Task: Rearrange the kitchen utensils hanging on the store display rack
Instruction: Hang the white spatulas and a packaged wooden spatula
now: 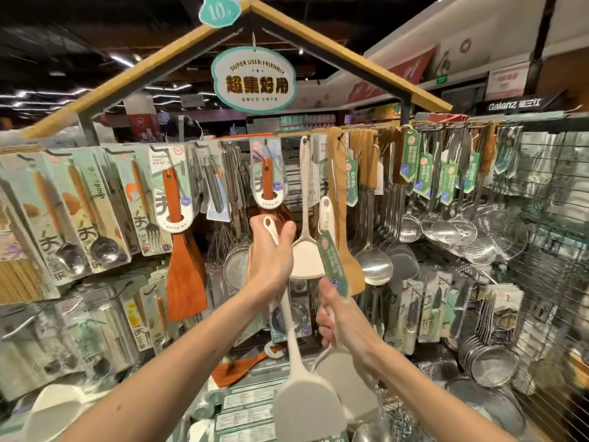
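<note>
My left hand (271, 253) grips the handle of a cream spatula (306, 406), its loop end up near the rack and its blade low at the bottom of the view. My right hand (334, 317) holds the handle of a second cream spatula (326, 215) that carries a green tag (333, 266). A third cream spatula (306, 250) hangs on a hook of the display rack (366, 127) just behind both hands.
Wooden spatulas (185, 266), packaged spoons (73, 218), whisks and steel ladles (373, 260) hang on the rack's hooks. Wire skimmers (490, 231) and strainers (487, 362) crowd the right side. Boxed goods lie on the shelf below my arms.
</note>
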Demonstrator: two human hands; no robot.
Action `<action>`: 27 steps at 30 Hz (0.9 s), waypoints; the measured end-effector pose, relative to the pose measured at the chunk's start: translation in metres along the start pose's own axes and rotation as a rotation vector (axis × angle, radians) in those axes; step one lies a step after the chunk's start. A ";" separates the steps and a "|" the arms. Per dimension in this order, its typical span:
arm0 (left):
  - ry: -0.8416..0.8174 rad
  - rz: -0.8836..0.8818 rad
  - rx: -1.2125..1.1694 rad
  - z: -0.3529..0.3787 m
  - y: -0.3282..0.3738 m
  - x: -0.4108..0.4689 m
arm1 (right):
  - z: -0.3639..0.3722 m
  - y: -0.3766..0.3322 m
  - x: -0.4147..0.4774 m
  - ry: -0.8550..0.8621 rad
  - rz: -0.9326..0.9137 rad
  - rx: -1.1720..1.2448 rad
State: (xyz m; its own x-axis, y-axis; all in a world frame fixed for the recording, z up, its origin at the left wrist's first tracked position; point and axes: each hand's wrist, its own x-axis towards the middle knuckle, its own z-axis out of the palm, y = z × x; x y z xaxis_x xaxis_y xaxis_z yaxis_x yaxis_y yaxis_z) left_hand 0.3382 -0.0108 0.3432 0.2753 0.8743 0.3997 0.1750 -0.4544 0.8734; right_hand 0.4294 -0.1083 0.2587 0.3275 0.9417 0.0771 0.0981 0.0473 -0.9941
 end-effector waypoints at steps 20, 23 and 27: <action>-0.035 0.229 0.089 -0.019 0.028 0.021 | -0.016 -0.088 0.065 0.250 -0.265 0.163; -0.014 0.227 0.081 -0.019 0.024 0.030 | -0.018 -0.095 0.087 0.255 -0.263 0.183; 0.008 0.235 0.091 -0.018 0.025 0.039 | -0.021 -0.102 0.122 0.299 -0.229 0.245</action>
State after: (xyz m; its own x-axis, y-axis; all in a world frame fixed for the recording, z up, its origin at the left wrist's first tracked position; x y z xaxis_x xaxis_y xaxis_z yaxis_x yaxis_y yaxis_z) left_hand 0.3359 0.0146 0.3857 0.3113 0.7443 0.5909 0.1920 -0.6582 0.7279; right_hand 0.4789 -0.0051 0.3709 0.5840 0.7620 0.2799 -0.0145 0.3545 -0.9349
